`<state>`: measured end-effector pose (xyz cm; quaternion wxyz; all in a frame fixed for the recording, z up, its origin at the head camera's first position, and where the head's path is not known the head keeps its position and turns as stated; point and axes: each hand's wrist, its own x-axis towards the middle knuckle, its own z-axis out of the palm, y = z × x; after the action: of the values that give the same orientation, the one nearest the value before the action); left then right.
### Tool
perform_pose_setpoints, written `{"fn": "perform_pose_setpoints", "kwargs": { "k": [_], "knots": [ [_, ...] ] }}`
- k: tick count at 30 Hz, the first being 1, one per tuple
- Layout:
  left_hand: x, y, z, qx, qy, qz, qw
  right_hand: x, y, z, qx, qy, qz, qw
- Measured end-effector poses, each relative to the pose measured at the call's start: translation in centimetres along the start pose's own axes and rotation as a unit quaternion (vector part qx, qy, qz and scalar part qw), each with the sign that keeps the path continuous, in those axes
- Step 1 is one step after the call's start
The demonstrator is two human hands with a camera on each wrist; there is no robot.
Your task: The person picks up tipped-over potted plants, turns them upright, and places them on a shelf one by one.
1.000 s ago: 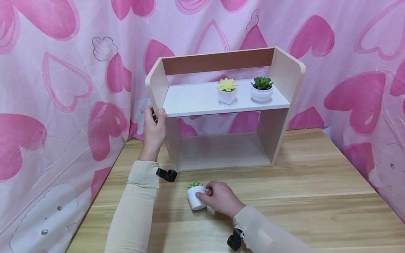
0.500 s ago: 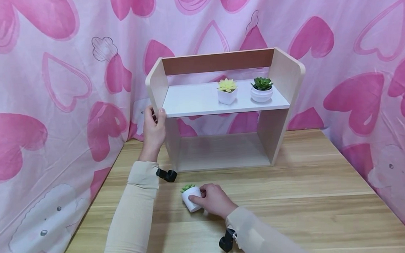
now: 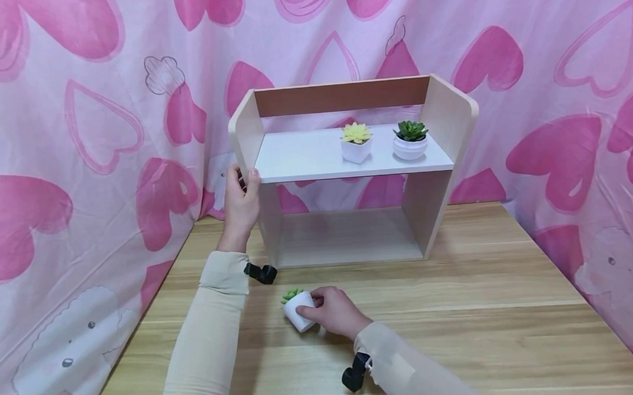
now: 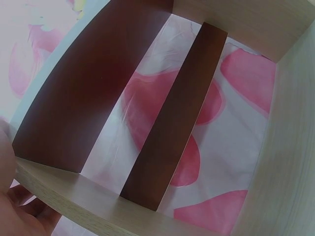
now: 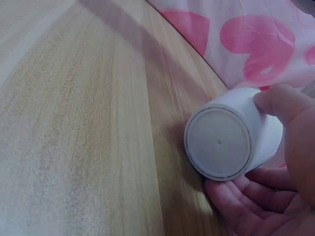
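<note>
My right hand point(image 3: 338, 312) grips a small potted succulent point(image 3: 299, 311) in a smooth white round pot, tilted to the left with its green leaves at the upper left. In the right wrist view the flat underside of the pot point(image 5: 219, 141) faces the camera, thumb on one side and fingers below. My left hand point(image 3: 240, 204) holds the left side panel of a light wooden shelf unit point(image 3: 344, 174), thumb at the front edge by the white middle board. The left wrist view shows that hand point(image 4: 22, 209) at the panel's edge, partly out of frame.
On the white board stand a yellow succulent point(image 3: 356, 143) in an angular white pot and a dark green succulent point(image 3: 410, 140) in a ridged round pot. The wooden table point(image 3: 501, 307) extends around the shelf. A pink heart-patterned curtain point(image 3: 103, 171) hangs behind and beside it.
My right hand has shifted slightly left with the potted succulent, which has tilted further to the left. My left hand stays on the shelf panel.
</note>
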<state>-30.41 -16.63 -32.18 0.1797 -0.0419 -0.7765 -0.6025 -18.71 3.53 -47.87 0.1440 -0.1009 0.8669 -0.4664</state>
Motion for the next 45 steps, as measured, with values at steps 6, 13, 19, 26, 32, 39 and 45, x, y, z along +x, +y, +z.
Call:
{"fn": "perform_pose_setpoints", "kwargs": {
  "k": [6,13,19,26,32,39,45],
  "knots": [
    [0.1,0.1,0.1,-0.003,0.002,0.006,1.0,-0.1,0.1,-0.2,0.013,0.003,-0.011,1.0],
    [0.0,0.2,0.0,0.002,0.003,-0.004,1.0,-0.1,0.4,-0.3,0.019,0.011,-0.031,0.999],
    [0.0,0.0,0.1,-0.003,0.01,0.015,0.9998,-0.3,1.0,-0.3,0.051,0.013,-0.039,0.998],
    [0.1,0.0,0.2,-0.012,0.012,0.033,0.9993,-0.4,1.5,-0.2,0.072,0.022,-0.056,0.996],
    [0.1,-0.1,0.2,-0.011,0.014,0.026,0.9995,-0.4,2.0,0.0,0.09,0.024,-0.077,0.993],
    [0.0,-0.1,0.2,0.003,0.013,0.012,0.9998,-0.5,2.9,0.4,0.108,0.025,-0.099,0.989],
    [0.1,-0.1,0.2,-0.003,0.013,0.015,0.9998,-0.6,3.5,0.7,0.103,0.04,-0.122,0.986]
  ]
}}
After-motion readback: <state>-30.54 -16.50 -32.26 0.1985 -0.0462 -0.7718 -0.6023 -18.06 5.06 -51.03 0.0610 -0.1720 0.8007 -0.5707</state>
